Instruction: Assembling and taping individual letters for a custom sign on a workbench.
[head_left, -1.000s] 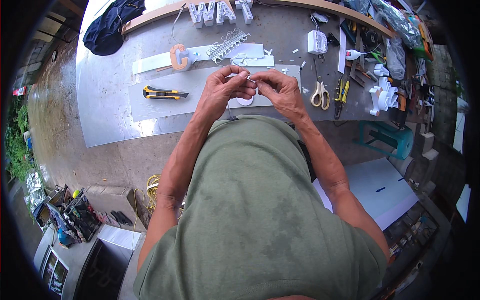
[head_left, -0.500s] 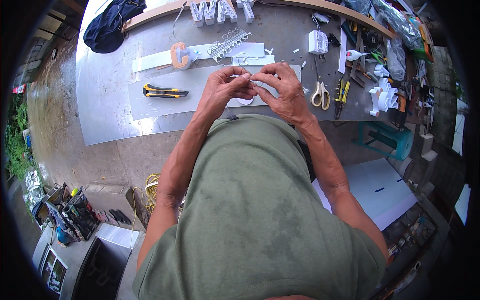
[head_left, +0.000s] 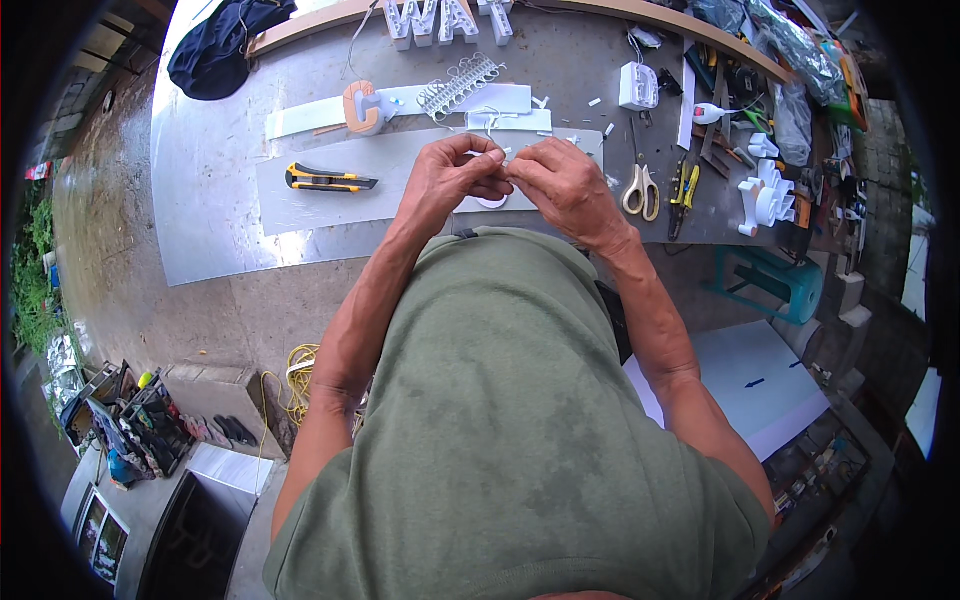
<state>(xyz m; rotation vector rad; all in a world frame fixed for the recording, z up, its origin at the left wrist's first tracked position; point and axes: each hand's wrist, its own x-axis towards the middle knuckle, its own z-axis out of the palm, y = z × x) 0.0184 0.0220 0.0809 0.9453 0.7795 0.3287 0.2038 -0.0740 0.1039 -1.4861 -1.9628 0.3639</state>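
My left hand [head_left: 448, 178] and my right hand [head_left: 570, 186] meet above the near edge of the metal table, thumbs and fingers pinched together. Whatever lies between the fingertips is too small to make out. Just beyond the hands is a white strip [head_left: 512, 121] with a thin wire looping over it, and a string of small white light modules [head_left: 460, 88] lies behind. A white letter shape with an orange face [head_left: 361, 107] stands farther left. A yellow and black utility knife [head_left: 330, 178] rests left of my left hand. Scissors with cream handles [head_left: 640, 192] lie right of my right hand.
Pliers with yellow handles [head_left: 684, 196] lie beyond the scissors. White cut-out shapes [head_left: 768, 200] and assorted tools crowd the right side. Several white block letters [head_left: 440, 22] stand along the far edge near a wooden strip [head_left: 660, 18]. A teal stool [head_left: 790, 285] stands below the table at right.
My right hand's fingers have curled in and closed further against my left fingertips. My left hand stays almost in place.
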